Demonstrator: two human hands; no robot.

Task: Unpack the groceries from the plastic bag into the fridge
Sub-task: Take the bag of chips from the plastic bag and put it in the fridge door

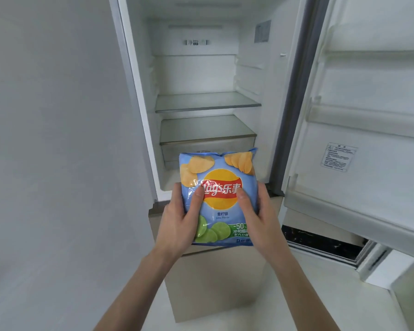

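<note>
A light blue bag of lime-flavour potato chips (219,177) is held upright in front of the open fridge (206,103), level with its lowest compartment. My left hand (177,220) grips the bag's left edge, thumb across the front. My right hand (261,216) grips the right edge the same way. The fridge's glass shelves are bare. The plastic bag is out of view.
The fridge door (359,130) stands open to the right, its door racks holding nothing. A grey wall (53,139) runs along the left. Below the fridge compartment is a beige closed drawer front (213,283). A pale floor (320,295) lies at the lower right.
</note>
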